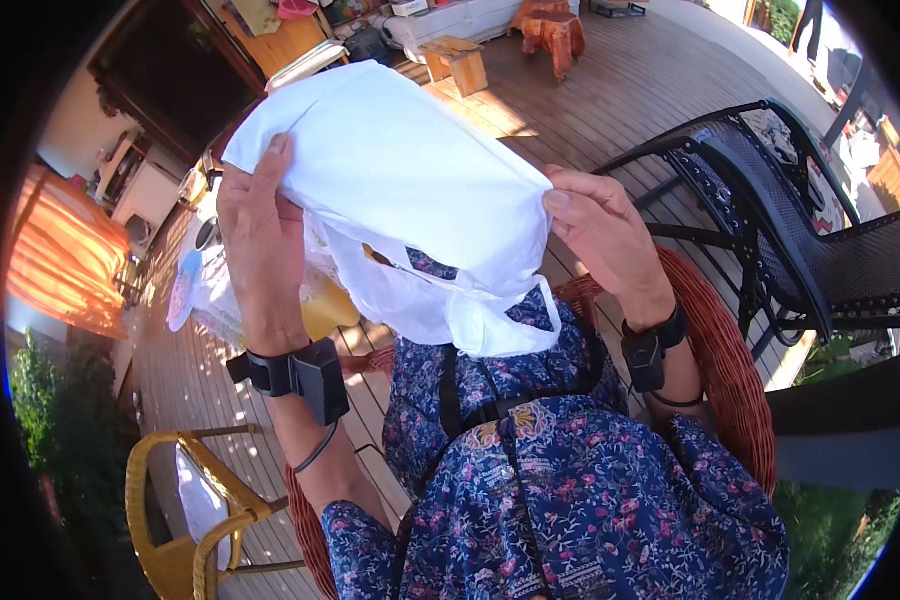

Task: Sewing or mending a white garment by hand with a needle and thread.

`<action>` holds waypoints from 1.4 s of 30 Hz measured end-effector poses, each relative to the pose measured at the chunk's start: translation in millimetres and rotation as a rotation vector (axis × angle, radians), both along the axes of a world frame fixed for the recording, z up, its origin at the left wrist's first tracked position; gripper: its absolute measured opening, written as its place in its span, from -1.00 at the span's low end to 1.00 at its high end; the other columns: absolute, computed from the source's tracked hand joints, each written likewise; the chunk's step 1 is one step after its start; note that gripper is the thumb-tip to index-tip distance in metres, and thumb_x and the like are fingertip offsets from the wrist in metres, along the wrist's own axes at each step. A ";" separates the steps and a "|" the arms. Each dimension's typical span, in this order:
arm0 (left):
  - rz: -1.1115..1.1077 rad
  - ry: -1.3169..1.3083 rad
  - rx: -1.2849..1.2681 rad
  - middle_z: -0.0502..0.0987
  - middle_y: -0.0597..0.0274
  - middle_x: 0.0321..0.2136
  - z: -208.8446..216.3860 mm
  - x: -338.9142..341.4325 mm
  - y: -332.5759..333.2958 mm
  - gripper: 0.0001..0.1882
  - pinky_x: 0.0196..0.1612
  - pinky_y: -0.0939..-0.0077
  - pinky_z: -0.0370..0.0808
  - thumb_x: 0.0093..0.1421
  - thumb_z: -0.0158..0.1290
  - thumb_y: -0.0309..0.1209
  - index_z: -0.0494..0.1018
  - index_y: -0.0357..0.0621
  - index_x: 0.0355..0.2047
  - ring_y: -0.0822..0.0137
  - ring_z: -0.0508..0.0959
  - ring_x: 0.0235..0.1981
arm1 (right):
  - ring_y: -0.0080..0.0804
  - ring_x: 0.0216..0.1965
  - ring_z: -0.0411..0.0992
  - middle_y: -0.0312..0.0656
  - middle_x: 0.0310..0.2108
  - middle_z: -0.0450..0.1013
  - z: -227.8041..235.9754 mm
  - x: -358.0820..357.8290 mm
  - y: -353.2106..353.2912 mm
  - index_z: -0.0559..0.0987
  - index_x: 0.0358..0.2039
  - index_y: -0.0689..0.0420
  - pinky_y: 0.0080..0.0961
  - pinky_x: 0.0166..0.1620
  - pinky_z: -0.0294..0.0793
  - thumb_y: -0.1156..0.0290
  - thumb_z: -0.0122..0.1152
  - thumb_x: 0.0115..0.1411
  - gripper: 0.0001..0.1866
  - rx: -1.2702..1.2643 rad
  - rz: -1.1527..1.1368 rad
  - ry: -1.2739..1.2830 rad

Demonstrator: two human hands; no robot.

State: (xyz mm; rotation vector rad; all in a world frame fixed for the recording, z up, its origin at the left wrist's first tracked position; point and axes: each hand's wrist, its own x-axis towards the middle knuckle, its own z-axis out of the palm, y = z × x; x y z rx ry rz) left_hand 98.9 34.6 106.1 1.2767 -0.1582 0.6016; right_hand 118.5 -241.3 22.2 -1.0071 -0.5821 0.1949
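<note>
A thin white cloth piece point(410, 150) is stretched out between my two hands at chest height. Its upper part is taut and flat, while the lower part hangs in loose folds, with a narrow strap-like loop dangling over my lap; I cannot tell what kind of garment or cloth it is. My left hand point(258, 235) grips the left edge, thumb on top and fingers partly hidden behind. At the right corner my right hand point(602, 228) pinches the fabric between thumb and fingers. Through a gap in the folds, the blue floral clothing point(570, 480) on me shows.
I sit in a reddish wicker chair point(715, 350). On the right stands a black mesh lounge chair point(750, 200); a yellow-brown chair point(220, 490) is at lower left. Beyond my left hand is a covered table point(210, 305). A wooden stool point(457, 65) stands farther back on the plank deck.
</note>
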 end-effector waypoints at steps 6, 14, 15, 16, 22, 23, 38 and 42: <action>-0.087 0.018 -0.118 0.53 0.11 -0.18 19.9 23.3 18.7 -0.77 0.01 0.54 0.49 0.20 0.05 -0.53 0.38 -0.29 -0.12 0.38 0.54 -0.13 | -0.77 -0.51 0.10 -0.50 -0.54 0.27 14.8 20.6 16.8 0.58 -0.24 0.26 -0.76 -0.48 0.07 0.40 0.12 0.25 -0.80 -0.138 -0.054 0.040; -0.272 0.167 -0.046 0.46 0.06 -0.08 -18.9 40.5 23.7 -0.66 0.07 0.43 0.48 0.17 -0.02 -0.67 0.25 -0.28 -0.03 0.27 0.52 -0.05 | -0.76 -0.56 0.13 -0.48 -0.56 0.31 18.7 40.5 11.5 0.58 -0.21 0.27 -0.78 -0.50 0.09 0.39 0.12 0.24 -0.78 -0.051 -0.067 0.081; -0.250 0.204 -0.011 0.46 0.06 -0.08 -20.9 41.8 23.5 -0.64 0.07 0.43 0.48 0.18 -0.02 -0.66 0.24 -0.29 -0.01 0.26 0.51 -0.04 | -0.75 -0.53 0.23 -0.44 -0.52 0.38 21.2 45.9 12.4 0.58 -0.19 0.27 -0.78 -0.47 0.17 0.40 0.13 0.24 -0.78 -0.096 -0.160 0.003; -0.248 0.202 -0.014 0.46 0.06 -0.08 -18.3 40.6 21.5 -0.64 0.07 0.43 0.48 0.18 -0.02 -0.66 0.24 -0.29 -0.01 0.26 0.51 -0.04 | -0.73 -0.51 0.32 -0.39 -0.48 0.44 25.1 48.1 13.9 0.58 -0.18 0.26 -0.79 -0.44 0.26 0.40 0.13 0.23 -0.77 -0.141 -0.247 -0.078; -0.185 0.038 0.140 0.45 0.04 -0.01 15.0 50.1 2.6 -0.62 0.08 0.48 0.46 0.25 -0.05 -0.52 0.27 -0.33 0.08 0.32 0.51 -0.03 | -0.66 -0.37 0.48 -0.29 -0.36 0.53 77.2 27.8 4.3 0.60 -0.19 0.27 -0.75 -0.34 0.42 0.38 0.19 0.20 -0.75 0.080 -0.128 0.035; -0.184 0.035 0.140 0.45 0.04 -0.01 15.9 51.6 2.5 -0.62 0.08 0.48 0.46 0.25 -0.05 -0.52 0.27 -0.33 0.08 0.32 0.51 -0.03 | -0.67 -0.38 0.46 -0.29 -0.35 0.53 80.2 28.1 4.3 0.60 -0.20 0.28 -0.76 -0.34 0.41 0.37 0.19 0.20 -0.75 0.094 -0.061 -0.094; -0.328 0.164 -0.271 0.52 0.15 -0.15 -29.4 53.3 24.1 -0.78 -0.02 0.43 0.50 0.29 -0.05 -0.44 0.36 -0.23 -0.07 0.34 0.54 -0.13 | -0.30 -0.43 0.49 -0.17 -0.46 0.47 38.4 -41.8 50.5 0.55 -0.29 0.20 -0.41 -0.39 0.42 0.32 0.14 0.21 -0.80 -0.571 -0.303 -0.877; -0.342 0.268 -0.277 0.54 0.19 -0.21 -50.0 37.8 11.1 -0.77 -0.08 0.51 0.52 0.29 -0.04 -0.42 0.40 -0.23 -0.08 0.40 0.55 -0.17 | -0.19 -0.39 0.48 -0.10 -0.47 0.46 -9.6 -48.9 69.6 0.58 -0.29 0.19 -0.34 -0.29 0.42 0.29 0.12 0.23 -0.78 -0.618 0.032 -0.737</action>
